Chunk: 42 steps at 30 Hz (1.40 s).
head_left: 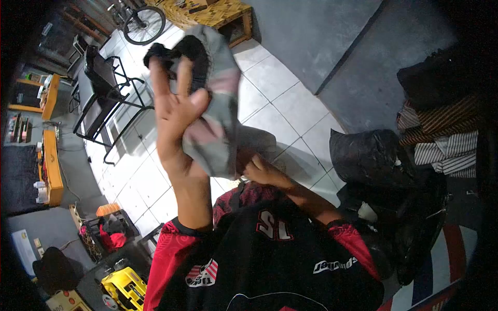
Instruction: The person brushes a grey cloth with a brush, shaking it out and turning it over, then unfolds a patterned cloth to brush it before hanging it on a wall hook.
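A piece of grey cloth [220, 67] with dull pink patches and a black inner edge hangs upright before me. My left hand [179, 106] is raised at its left side, fingers stretched upward with their tips at the black edge and the thumb against the cloth. Low on the right, my right hand [261, 171] is closed at the cloth's lower end; its fingertips are partly hidden. The cloth is slightly blurred, and its exact kind does not show.
White floor tiles [290, 116] lie beyond my hands. Black metal chairs [98, 78] and a bicycle [144, 25] stand left, with a woven-top table [215, 15] at the back. On the right are a stuffed black bag [365, 155] and folded striped fabrics [448, 155]. A yellow machine [124, 287] sits lower left.
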Each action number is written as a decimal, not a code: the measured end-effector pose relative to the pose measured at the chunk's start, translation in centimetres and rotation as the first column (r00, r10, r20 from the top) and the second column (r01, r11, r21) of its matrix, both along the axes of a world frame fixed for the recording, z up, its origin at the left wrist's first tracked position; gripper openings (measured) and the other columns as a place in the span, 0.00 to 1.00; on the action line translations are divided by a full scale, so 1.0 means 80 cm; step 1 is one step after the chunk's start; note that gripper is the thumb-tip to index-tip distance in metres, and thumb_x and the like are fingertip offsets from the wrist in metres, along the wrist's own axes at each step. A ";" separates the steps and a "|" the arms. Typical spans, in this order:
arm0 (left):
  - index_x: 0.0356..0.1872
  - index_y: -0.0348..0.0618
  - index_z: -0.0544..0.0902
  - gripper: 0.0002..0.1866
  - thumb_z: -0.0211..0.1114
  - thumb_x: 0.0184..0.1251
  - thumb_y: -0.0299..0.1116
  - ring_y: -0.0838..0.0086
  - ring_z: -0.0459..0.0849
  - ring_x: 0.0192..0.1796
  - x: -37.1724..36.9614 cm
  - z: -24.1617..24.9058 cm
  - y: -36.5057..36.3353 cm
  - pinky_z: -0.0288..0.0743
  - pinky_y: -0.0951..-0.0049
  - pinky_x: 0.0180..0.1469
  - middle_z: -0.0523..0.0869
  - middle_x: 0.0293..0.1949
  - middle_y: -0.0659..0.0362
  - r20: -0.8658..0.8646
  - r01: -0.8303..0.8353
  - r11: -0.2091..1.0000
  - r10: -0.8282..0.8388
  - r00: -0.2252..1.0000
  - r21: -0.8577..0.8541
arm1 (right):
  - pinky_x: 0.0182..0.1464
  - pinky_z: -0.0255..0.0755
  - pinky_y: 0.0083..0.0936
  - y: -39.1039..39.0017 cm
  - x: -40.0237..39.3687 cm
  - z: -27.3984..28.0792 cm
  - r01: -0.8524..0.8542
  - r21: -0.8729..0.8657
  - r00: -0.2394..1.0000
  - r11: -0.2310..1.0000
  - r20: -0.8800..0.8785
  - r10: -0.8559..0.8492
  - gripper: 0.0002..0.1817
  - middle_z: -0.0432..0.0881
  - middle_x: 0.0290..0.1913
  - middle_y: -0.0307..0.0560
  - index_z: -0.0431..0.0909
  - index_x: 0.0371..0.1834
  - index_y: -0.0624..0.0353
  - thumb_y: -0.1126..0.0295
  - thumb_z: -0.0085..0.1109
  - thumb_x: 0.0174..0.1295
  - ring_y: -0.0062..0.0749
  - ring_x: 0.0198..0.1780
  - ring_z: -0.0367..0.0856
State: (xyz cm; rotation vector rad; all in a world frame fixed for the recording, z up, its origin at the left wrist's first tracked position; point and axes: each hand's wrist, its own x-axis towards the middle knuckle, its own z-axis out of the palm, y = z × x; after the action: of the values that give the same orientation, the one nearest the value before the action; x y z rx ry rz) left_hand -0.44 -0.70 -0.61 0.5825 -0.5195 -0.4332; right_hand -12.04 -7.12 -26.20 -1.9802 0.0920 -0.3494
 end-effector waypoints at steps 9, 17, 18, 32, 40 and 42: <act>0.45 0.27 0.72 0.16 0.51 0.53 0.15 0.53 0.64 0.60 0.032 0.025 0.048 0.59 0.54 0.61 0.59 0.60 0.40 -0.092 -0.186 0.954 0.168 0.981 -0.237 | 0.41 0.67 0.42 -0.085 -0.119 -0.284 -0.249 -0.386 0.757 0.888 -0.650 -0.071 0.20 0.74 0.37 0.62 0.70 0.42 0.62 0.56 0.48 0.56 0.48 0.40 0.74; 0.65 0.48 0.50 0.40 0.52 0.48 0.13 0.68 0.74 0.49 0.013 0.013 0.027 0.70 0.71 0.51 0.59 0.60 0.46 -0.085 -0.095 0.993 0.101 0.991 0.074 | 0.28 0.65 0.29 -0.061 0.003 0.092 0.363 0.247 0.924 0.898 -0.223 -0.312 0.18 0.69 0.20 0.52 0.69 0.31 0.64 0.58 0.38 0.64 0.38 0.22 0.70; 0.65 0.49 0.50 0.39 0.51 0.48 0.13 0.69 0.76 0.47 0.010 0.012 0.022 0.72 0.72 0.49 0.60 0.60 0.46 -0.100 -0.081 0.995 0.087 0.991 0.060 | 0.27 0.64 0.27 -0.051 0.009 0.131 0.309 0.323 0.951 0.894 -0.117 -0.286 0.17 0.68 0.20 0.50 0.68 0.30 0.64 0.60 0.38 0.64 0.36 0.21 0.69; 0.63 0.43 0.51 0.35 0.50 0.51 0.15 0.65 0.69 0.57 0.031 0.011 0.036 0.68 0.70 0.54 0.52 0.63 0.44 -0.006 -0.181 0.980 0.181 0.983 -0.087 | 0.31 0.67 0.39 -0.074 -0.124 -0.146 -0.481 -0.421 0.686 0.769 -0.727 0.030 0.14 0.76 0.32 0.59 0.70 0.43 0.65 0.71 0.40 0.58 0.52 0.32 0.75; 0.64 0.46 0.44 0.38 0.52 0.54 0.16 0.68 0.71 0.53 0.006 -0.007 -0.003 0.70 0.73 0.49 0.49 0.65 0.45 0.043 -0.226 0.971 0.223 0.974 0.075 | 0.15 0.53 0.16 -0.035 -0.017 0.131 0.329 0.699 0.944 0.635 -0.251 -0.213 0.19 0.55 0.15 0.32 0.59 0.27 0.54 0.52 0.29 0.67 0.16 0.12 0.54; 0.62 0.36 0.53 0.31 0.51 0.56 0.17 0.65 0.67 0.59 -0.007 -0.010 -0.018 0.69 0.71 0.55 0.52 0.65 0.48 0.058 -0.242 0.967 0.238 0.970 0.084 | 0.14 0.51 0.17 -0.008 -0.001 0.139 0.256 0.534 0.955 0.806 -0.010 -0.297 0.20 0.56 0.15 0.33 0.59 0.29 0.56 0.51 0.27 0.67 0.15 0.12 0.53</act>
State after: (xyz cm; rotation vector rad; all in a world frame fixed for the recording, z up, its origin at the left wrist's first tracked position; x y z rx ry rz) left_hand -1.00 -2.18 -1.41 0.7357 -0.4697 -0.2136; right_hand -12.15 -7.80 -15.11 -1.3964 0.3947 -0.5251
